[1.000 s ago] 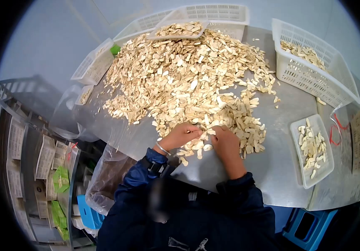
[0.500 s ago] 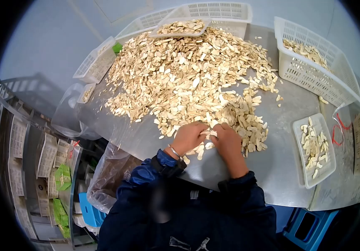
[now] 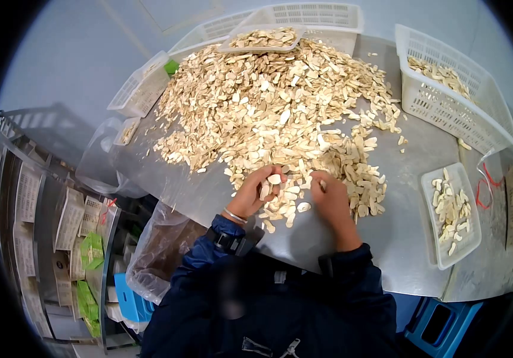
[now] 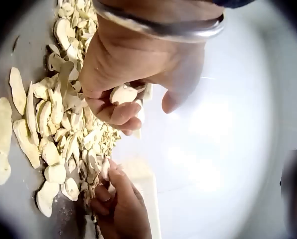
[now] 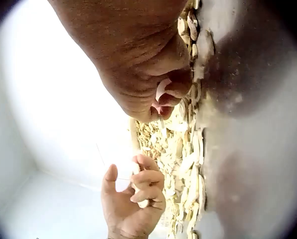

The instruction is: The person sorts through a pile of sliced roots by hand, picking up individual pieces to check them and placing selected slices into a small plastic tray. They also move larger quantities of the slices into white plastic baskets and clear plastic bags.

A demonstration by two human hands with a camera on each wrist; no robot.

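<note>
A broad heap of pale dried slices [image 3: 250, 113] covers much of the metal table [image 3: 399, 238]. At its near edge my left hand [image 3: 250, 196], with a bracelet at the wrist, is turned partly palm up. Its curled fingers hold a few slices [image 4: 123, 94] against the palm. My right hand [image 3: 334, 206] is just to the right, beside the heap's front edge, its fingers curled. Between its thumb and forefinger it pinches one slice [image 4: 105, 169]. Several loose slices [image 3: 289, 200] lie on the table between the two hands.
A shallow white tray [image 3: 476, 230] of slices lies to the right. Behind it stands a white perforated basket [image 3: 447, 110]; more baskets [image 3: 140, 89] line the back. A small tray [image 3: 262, 49] sits atop the heap. At left hangs a clear plastic bag [image 3: 155, 262]; a blue stool [image 3: 441, 328] is below.
My hands were close together at the heap's front edge and have moved apart. The left hand has turned to bring the slices in its palm into view. The right has shifted slightly right.
</note>
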